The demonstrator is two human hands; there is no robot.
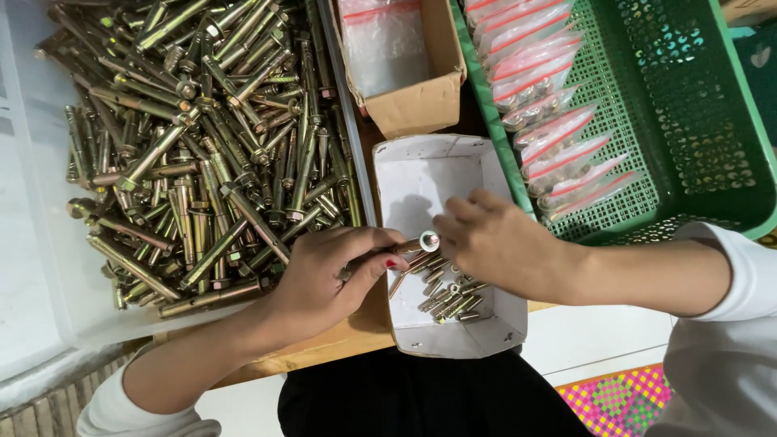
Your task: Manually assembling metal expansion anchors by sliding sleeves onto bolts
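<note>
A wooden work surface (340,344) lies under the head camera, crowded with containers, with pale flooring and a patch of bright pink-and-green woven mat (619,400) below its near edge. The left hand (324,275) is closed around the shank of a brass-coloured anchor bolt (409,247), thumb on top and fingers curled beneath, holding it roughly level over the near rim of a small white cardboard box (421,182). The right hand (494,243) meets it from the other side: its fingertips (445,222) are pinched at the bolt's end, on or against a silver washer (429,240) seated there; whether they grip the washer or only touch it cannot be determined. Directly beneath both hands, on the floor of the white box, rests a small heap of loose bolts and nuts (445,299). Beyond the left hand and out to its far side stands a clear plastic tub (32,243) piled with a large quantity of the same long anchor bolts (202,146), lying in all directions. Beyond the fingertips, past the white box, is a brown cardboard box (421,101) containing empty clear zip bags (380,40). Beyond the right hand and wrist sits a green perforated plastic basket (696,121), in which filled zip bags with red closures (550,121) are stacked in an overlapping row. Both forearms wear white sleeves; dark clothing shows at the person's lap (421,400).
</note>
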